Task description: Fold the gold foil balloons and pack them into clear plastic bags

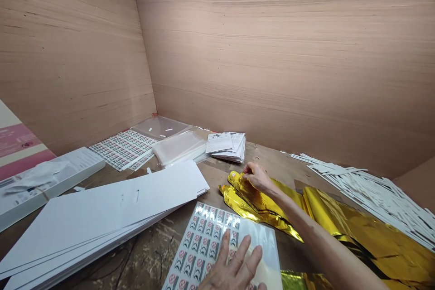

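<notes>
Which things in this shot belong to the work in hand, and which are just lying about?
In use:
right hand pinching folded gold foil
left hand pressing on a label sheet

Lying about:
stacked white boards
printed cards
clear plastic sleeves
pile of white strips

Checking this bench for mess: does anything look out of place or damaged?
The gold metallic foil looks oddest: it is crumpled and creased, bunched under the right hand. The white strips at the right also lie in a loose, jumbled heap, not a neat stack.
</notes>
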{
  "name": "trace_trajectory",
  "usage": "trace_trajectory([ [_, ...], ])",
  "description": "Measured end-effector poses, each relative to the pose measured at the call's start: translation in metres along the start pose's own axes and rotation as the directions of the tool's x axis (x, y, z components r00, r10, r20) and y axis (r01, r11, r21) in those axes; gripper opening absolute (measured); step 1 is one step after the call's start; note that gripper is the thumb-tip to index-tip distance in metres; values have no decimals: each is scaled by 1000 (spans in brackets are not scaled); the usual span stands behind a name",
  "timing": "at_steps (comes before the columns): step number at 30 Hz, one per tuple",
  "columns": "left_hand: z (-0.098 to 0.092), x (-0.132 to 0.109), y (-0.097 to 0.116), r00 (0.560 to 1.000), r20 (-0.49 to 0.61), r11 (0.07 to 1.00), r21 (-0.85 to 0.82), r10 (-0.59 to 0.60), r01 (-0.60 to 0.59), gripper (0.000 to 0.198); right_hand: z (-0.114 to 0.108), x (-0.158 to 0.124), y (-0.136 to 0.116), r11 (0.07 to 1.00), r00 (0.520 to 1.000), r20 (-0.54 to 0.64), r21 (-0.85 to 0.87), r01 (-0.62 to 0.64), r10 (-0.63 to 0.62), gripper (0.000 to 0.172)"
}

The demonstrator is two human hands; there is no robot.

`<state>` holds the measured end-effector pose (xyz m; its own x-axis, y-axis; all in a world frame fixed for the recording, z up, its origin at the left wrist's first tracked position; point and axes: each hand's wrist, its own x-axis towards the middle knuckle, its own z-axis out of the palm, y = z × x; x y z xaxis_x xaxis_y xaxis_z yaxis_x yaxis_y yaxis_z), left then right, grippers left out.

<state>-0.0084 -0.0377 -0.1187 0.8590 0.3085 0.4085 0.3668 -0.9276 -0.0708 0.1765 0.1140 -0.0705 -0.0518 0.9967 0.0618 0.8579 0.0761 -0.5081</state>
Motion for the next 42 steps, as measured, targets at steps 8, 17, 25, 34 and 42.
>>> trace_trajectory([
  [8, -28, 10, -14, 999, -9, 998, 28, 53, -53, 24, 14, -13, -9, 970, 994, -62, -235, 69, -86, 12],
  [17, -70, 41, -59, 915, 182, 920, -93, -360, 381, 27, 18, -71, -26, 818, 946, -57, -521, 244, -319, 20],
  [25, -56, 45, -64, 909, 184, 908, -125, -374, 399, 15, 29, -66, -28, 838, 960, -109, -519, 165, -257, 19],
  [34, -40, 64, -73, 945, 130, 946, -90, -299, 312, 11, 17, -59, -17, 998, 970, -243, -54, -27, 14, 15],
  [42, -22, 68, -75, 952, 131, 956, -68, -276, 286, 15, 19, -44, 2, 939, 964, -225, 338, -62, 145, 13],
])
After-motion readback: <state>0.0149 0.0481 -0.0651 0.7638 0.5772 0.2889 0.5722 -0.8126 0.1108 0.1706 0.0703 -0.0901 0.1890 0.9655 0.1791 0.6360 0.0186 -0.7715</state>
